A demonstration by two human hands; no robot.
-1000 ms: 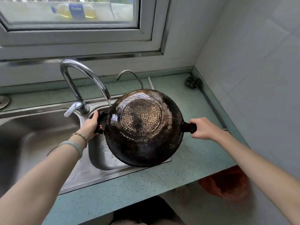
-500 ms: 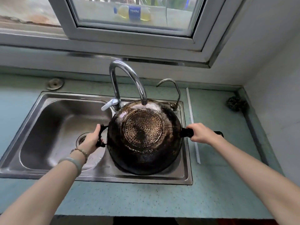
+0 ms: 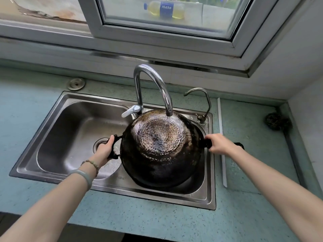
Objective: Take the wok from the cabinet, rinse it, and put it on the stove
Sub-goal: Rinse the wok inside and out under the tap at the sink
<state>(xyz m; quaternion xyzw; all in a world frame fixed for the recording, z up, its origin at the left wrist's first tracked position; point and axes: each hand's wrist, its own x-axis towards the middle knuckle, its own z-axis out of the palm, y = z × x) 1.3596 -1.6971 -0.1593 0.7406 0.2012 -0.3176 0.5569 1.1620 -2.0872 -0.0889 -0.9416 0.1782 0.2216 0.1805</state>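
The black, scorched wok is turned upside down over the right basin of the steel double sink, its dimpled base facing me. A thin stream of water falls from the tall chrome tap onto that base. My left hand grips the small loop handle on the wok's left side. My right hand grips the long black handle on its right side. The wok's inside is hidden.
A small second faucet stands behind the right basin. A steel scourer lies in the counter's far right corner, and a white strip lies right of the sink. The window frame is above, with a bottle behind the glass.
The view swung left, bringing the whole sink into frame. The wok moved back over the right basin and under the spout, so water now lands on its base.
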